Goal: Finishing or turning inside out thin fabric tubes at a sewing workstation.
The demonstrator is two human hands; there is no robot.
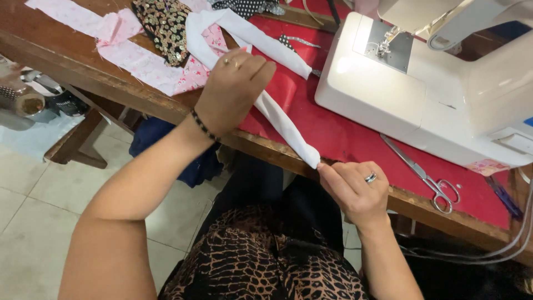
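Note:
A long white fabric strip (280,118) runs diagonally across the red cloth (344,139) on the wooden table (111,83). My left hand (233,89), with a ring and a dark bead bracelet, grips the strip near its middle. My right hand (355,189), wearing a silver ring, pinches the strip's near end at the table's front edge. The strip is pulled straight between both hands. Its far part loops back toward the pink fabric.
A white sewing machine (433,89) stands at the right. Steel scissors (427,180) lie in front of it. Pink floral fabric pieces (139,58), a dark patterned fabric (164,25) and a dotted fabric (247,6) lie at the back left. Grey cables (499,250) hang at right.

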